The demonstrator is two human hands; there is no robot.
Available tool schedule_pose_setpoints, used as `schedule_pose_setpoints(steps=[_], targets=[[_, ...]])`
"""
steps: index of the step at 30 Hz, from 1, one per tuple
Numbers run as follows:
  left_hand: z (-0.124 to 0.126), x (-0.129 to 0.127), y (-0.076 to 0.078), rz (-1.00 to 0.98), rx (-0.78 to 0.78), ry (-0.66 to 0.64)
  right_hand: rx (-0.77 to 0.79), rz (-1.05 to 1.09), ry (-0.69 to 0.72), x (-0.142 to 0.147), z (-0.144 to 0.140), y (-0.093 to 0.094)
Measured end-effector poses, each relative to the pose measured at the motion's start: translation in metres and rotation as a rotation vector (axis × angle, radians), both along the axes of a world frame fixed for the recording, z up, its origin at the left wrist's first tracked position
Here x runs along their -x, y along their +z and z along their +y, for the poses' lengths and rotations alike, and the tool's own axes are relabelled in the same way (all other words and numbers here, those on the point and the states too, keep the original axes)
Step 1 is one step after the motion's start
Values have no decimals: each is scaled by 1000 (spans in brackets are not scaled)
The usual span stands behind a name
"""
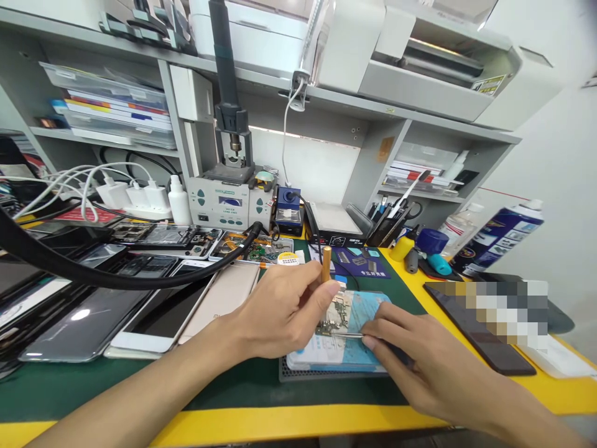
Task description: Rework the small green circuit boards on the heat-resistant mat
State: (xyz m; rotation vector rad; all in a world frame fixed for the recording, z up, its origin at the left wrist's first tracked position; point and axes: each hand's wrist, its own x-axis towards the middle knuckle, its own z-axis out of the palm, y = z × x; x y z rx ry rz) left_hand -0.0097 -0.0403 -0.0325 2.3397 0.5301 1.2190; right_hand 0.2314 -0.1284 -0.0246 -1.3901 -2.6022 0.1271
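A phone circuit board (339,311) lies on a blue and white block (359,356), which rests on a dark perforated base. My left hand (286,305) is at the board's left side, its thumb and fingers closed around an upright copper-coloured rod-like tool (327,264). The tool's lower end is hidden behind the fingers. From the right, my right hand (410,348) pinches a pair of thin metal tweezers (349,335), whose tip reaches the board's lower edge. I cannot tell whether the tip touches it.
Several phones, including a white one (163,305), lie at left. A black cable (140,281) arches above them. Behind stands a hot air station (231,205), with a pen holder (387,227) and a blue spray can (501,236) to the right. A dark phone (471,330) lies at right.
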Motion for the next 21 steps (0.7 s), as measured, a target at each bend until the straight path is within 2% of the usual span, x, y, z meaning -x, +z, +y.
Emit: schedule_pose_setpoints(steps=[12,21], targets=[[0,1,1,-112,17,50,-21,22,2,-2,2,1],[-1,1,5,-143,-27,80,-52,22,-12,-3,0,0]])
